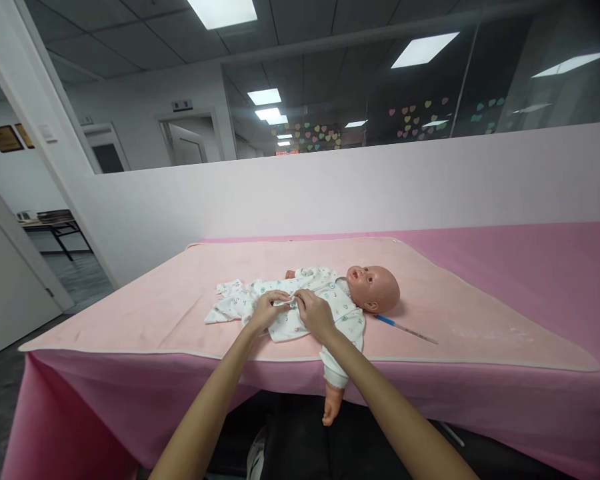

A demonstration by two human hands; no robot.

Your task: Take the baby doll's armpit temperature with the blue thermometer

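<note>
A baby doll (375, 288) lies on its back, head to the right, dressed in a white patterned shirt (333, 303). White patterned pants (233, 303) cover its lower body on the left. My left hand (271, 308) pinches the shirt's front edge near the doll's belly. Close beside it, my right hand (314, 312) has its fingers closed on the same edge. Whether a fastener sits between the fingertips is too small to tell. One doll arm (333, 403) hangs over the table's near edge.
A peach mat (145, 300) lies over the pink tablecloth (545, 280). A thin stick with a blue end (405, 328) rests by the doll's head. Behind the table rises a low white wall (330, 197) with glass above. A doorway with a black table (60, 227) is at left.
</note>
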